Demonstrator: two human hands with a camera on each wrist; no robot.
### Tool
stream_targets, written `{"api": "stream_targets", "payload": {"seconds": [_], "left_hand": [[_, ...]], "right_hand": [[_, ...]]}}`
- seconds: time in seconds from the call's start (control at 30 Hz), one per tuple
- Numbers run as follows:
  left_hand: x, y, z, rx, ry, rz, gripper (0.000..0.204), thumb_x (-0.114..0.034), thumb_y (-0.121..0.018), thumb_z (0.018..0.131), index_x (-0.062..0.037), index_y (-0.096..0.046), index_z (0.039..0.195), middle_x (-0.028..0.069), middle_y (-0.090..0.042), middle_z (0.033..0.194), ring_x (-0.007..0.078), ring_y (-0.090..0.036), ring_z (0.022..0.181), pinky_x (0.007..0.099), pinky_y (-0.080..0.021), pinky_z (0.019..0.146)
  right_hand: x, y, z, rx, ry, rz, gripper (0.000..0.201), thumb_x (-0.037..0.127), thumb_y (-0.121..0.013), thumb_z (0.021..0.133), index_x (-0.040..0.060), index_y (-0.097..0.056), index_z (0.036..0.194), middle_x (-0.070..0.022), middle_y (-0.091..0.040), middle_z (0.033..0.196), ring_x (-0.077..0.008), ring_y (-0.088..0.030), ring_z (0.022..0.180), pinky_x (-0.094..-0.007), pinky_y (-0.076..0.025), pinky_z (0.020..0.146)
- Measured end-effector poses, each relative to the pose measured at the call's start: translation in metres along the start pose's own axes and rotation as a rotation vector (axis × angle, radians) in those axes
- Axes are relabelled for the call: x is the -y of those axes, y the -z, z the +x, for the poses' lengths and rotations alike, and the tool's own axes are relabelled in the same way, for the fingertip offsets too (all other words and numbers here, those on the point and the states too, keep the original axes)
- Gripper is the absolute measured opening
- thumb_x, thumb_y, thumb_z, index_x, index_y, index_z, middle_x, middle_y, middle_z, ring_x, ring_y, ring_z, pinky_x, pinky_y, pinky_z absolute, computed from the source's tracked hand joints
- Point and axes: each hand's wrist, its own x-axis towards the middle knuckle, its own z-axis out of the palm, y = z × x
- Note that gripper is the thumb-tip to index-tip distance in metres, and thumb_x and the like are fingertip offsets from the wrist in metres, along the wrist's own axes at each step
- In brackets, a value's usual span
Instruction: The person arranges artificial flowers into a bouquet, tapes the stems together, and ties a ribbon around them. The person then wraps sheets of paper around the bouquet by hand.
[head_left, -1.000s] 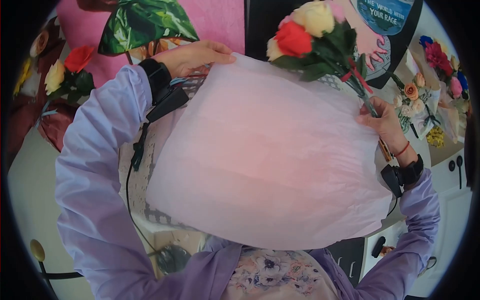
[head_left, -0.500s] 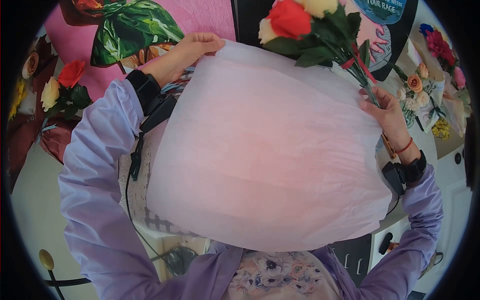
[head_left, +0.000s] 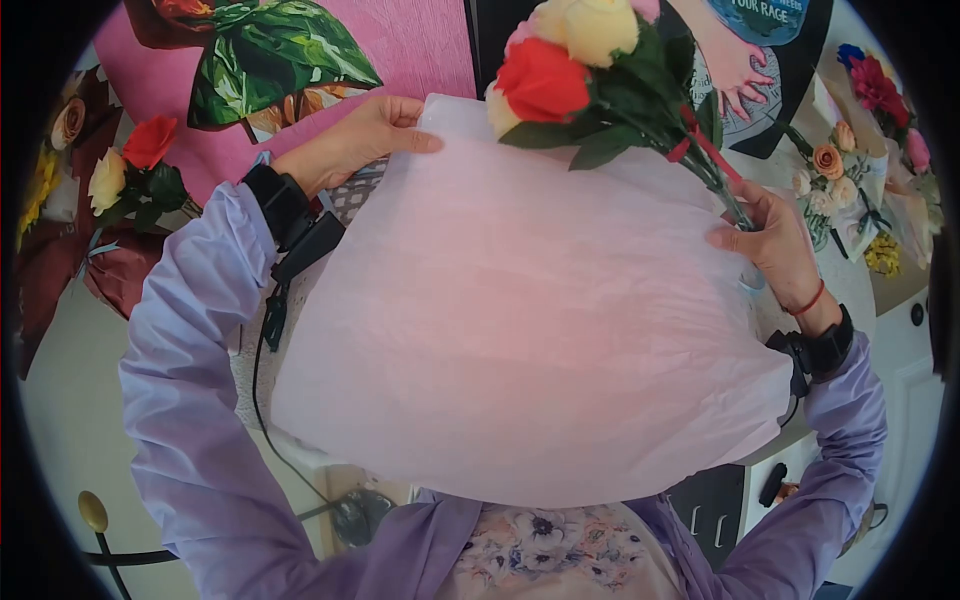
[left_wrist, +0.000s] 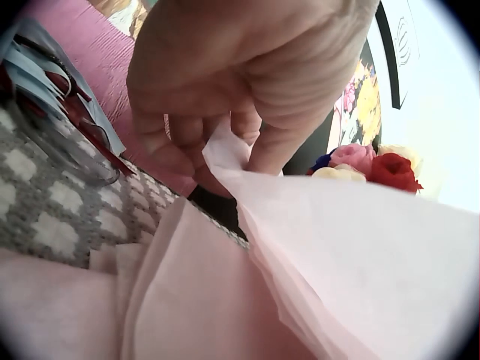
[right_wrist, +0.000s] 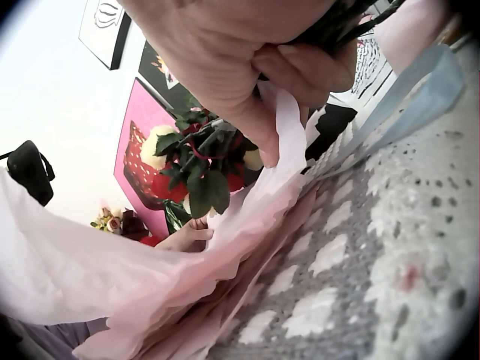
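Observation:
A large sheet of pale pink tissue paper (head_left: 500, 320) spreads between my hands, bulging toward my body. My left hand (head_left: 365, 142) pinches its far left corner between thumb and fingers. In the left wrist view, several layers of the tissue paper (left_wrist: 300, 247) show below that hand. On the right, my right hand (head_left: 775, 250) grips the stems of a rose bouquet (head_left: 545, 82) along with the paper's gathered right edge. Red, cream and pink blooms tilt left over the paper's far edge, and a red ribbon (head_left: 678, 150) binds the stems.
Under the paper is a grey-and-white patterned cloth (left_wrist: 60, 195). Light blue ribbon (right_wrist: 442, 82) lies near the right hand. Wrapped bouquets stand at left (head_left: 110, 250) and right (head_left: 890, 160). A pink painting (head_left: 420, 50) and a dark picture (head_left: 800, 90) stand behind.
My left hand has gone forward, then back toward me and left with the paper corner. The bouquet's blooms have dipped lower over the paper. The paper's near left edge has spread left.

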Motion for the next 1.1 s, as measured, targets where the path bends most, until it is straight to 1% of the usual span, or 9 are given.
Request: {"api": "stream_targets", "payload": {"seconds": [0.23,0.3,0.33,0.4,0.6,0.7,0.73,0.8,1.1], "left_hand": [[-0.007,0.006,-0.003,-0.116,0.018,0.101,0.022,-0.019,-0.064,0.079,-0.0019,-0.063,0.093,0.0033,-0.064,0.083,0.0074,-0.059,0.072,0.0211,-0.046,0.067],[-0.009,0.009,0.000,-0.123,-0.009,0.118,0.023,-0.021,-0.064,0.080,-0.0026,-0.063,0.093,0.0029,-0.064,0.083,0.0072,-0.059,0.072,0.0213,-0.045,0.067],[-0.009,0.011,0.003,-0.137,-0.029,0.130,0.022,-0.022,-0.063,0.080,-0.0032,-0.063,0.093,0.0022,-0.064,0.082,0.0071,-0.058,0.072,0.0217,-0.045,0.068],[-0.007,0.014,0.007,-0.156,-0.045,0.134,0.022,-0.023,-0.063,0.081,-0.0039,-0.064,0.092,0.0015,-0.063,0.082,0.0069,-0.058,0.073,0.0220,-0.044,0.068],[-0.003,0.012,0.016,-0.169,-0.095,0.234,0.021,-0.027,-0.060,0.083,-0.0070,-0.062,0.088,-0.0039,-0.061,0.079,0.0028,-0.054,0.070,0.0194,-0.042,0.065],[-0.012,0.003,0.017,-0.274,-0.194,0.144,0.024,-0.030,-0.059,0.083,-0.0062,-0.062,0.084,-0.0028,-0.060,0.077,0.0038,-0.055,0.070,0.0203,-0.043,0.066],[-0.018,0.001,0.018,-0.294,-0.181,0.132,0.024,-0.030,-0.059,0.083,-0.0062,-0.062,0.084,-0.0028,-0.060,0.077,0.0038,-0.055,0.070,0.0203,-0.043,0.066],[-0.028,0.004,0.027,-0.166,-0.181,0.038,0.016,-0.016,-0.050,0.087,-0.0021,-0.058,0.088,0.0020,-0.057,0.072,0.0096,-0.053,0.058,0.0230,-0.041,0.050],[-0.025,0.010,0.054,-0.219,-0.377,-0.031,0.017,-0.015,-0.051,0.086,-0.0001,-0.059,0.089,0.0044,-0.060,0.073,0.0109,-0.055,0.062,0.0251,-0.043,0.055]], "right_hand": [[0.009,0.009,0.004,-0.094,0.056,0.053,0.041,0.004,-0.073,0.068,0.0006,-0.057,0.106,0.0032,-0.056,0.080,-0.0037,-0.050,0.070,-0.0171,-0.039,0.065],[0.021,0.012,0.003,-0.120,-0.137,0.076,0.031,0.006,-0.073,0.069,0.0013,-0.060,0.097,0.0035,-0.057,0.077,-0.0038,-0.049,0.065,-0.0173,-0.038,0.060],[0.019,0.013,0.006,-0.117,-0.139,0.075,0.031,0.006,-0.073,0.069,0.0013,-0.060,0.097,0.0035,-0.057,0.077,-0.0038,-0.049,0.065,-0.0173,-0.038,0.060],[0.009,0.018,0.012,-0.101,-0.044,0.173,0.023,0.006,-0.072,0.071,0.0022,-0.061,0.091,0.0037,-0.057,0.076,-0.0030,-0.049,0.064,-0.0177,-0.038,0.058],[-0.005,0.023,0.018,-0.111,-0.017,0.120,0.018,0.005,-0.070,0.073,0.0028,-0.061,0.089,0.0023,-0.059,0.078,-0.0033,-0.052,0.066,-0.0182,-0.040,0.060],[-0.006,0.027,0.022,-0.110,-0.019,0.132,0.017,0.004,-0.069,0.074,0.0026,-0.061,0.089,0.0020,-0.059,0.079,-0.0040,-0.052,0.067,-0.0180,-0.041,0.061],[-0.004,0.028,0.022,-0.084,-0.021,0.125,0.017,0.004,-0.069,0.074,0.0026,-0.061,0.089,0.0020,-0.059,0.079,-0.0040,-0.052,0.067,-0.0180,-0.041,0.061],[0.001,0.033,0.023,-0.134,-0.002,0.105,0.015,0.003,-0.067,0.075,0.0032,-0.061,0.088,0.0015,-0.060,0.079,-0.0041,-0.053,0.067,-0.0177,-0.041,0.061],[-0.005,0.050,0.039,-0.143,0.175,0.149,0.014,0.002,-0.065,0.076,0.0037,-0.061,0.089,0.0008,-0.061,0.083,-0.0047,-0.054,0.071,-0.0181,-0.042,0.065]]}}
